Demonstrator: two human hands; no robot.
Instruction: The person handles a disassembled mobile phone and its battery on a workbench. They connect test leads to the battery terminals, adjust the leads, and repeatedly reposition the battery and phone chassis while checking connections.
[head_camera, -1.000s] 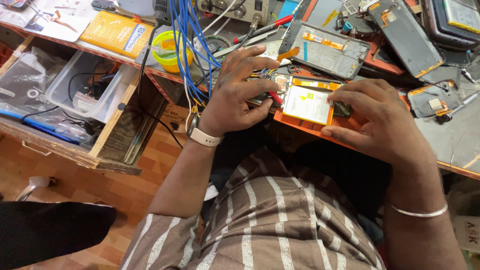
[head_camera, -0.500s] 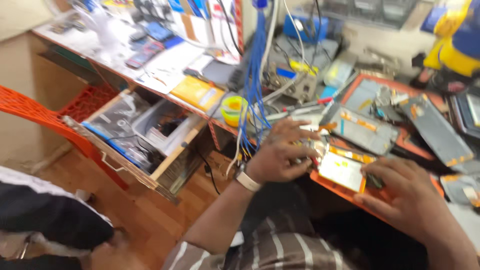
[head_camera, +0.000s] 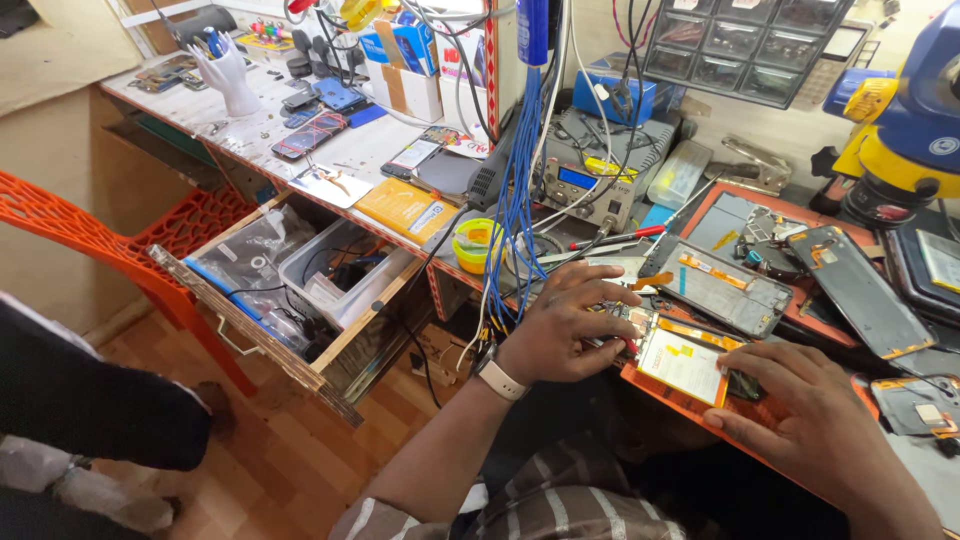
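Opened phone: an opened phone (head_camera: 678, 362) with its back off lies face down at the front edge of the bench, on an orange work mat (head_camera: 668, 392); a pale yellow battery fills most of its body.
Left hand: the left hand (head_camera: 568, 325) rests over the phone's top end, fingers curled and pressing down on the exposed parts there — it pins the phone rather than lifting it. A white band sits on that wrist.
Right hand: the right hand (head_camera: 812, 425) lies flat by the phone's lower end, fingertips touching its edge, nothing gripped.
Step in hand: by my reading, the phone is being steadied while its inner parts near the top are worked on by fingertip.
Next move: it would call for a fine, light touch — the parts under the left fingers look small and delicate, and the right hand must keep the body from sliding.
Nearby: just behind the phone lie two more stripped phone frames (head_camera: 722, 288) and a red-handled screwdriver (head_camera: 612, 240); a bundle of blue wires (head_camera: 516, 215) hangs down beside the left hand; a yellow-green roll of tape (head_camera: 476, 243) sits to its left.
Bench: a crowded repair bench (head_camera: 350, 150), strewn with phones, boxes and a power supply unit (head_camera: 585, 185).
Room: an open wooden drawer (head_camera: 285, 290) holds bags and a clear tray; an orange plastic chair (head_camera: 120, 235) stands on the wood-pattern floor (head_camera: 280, 470).
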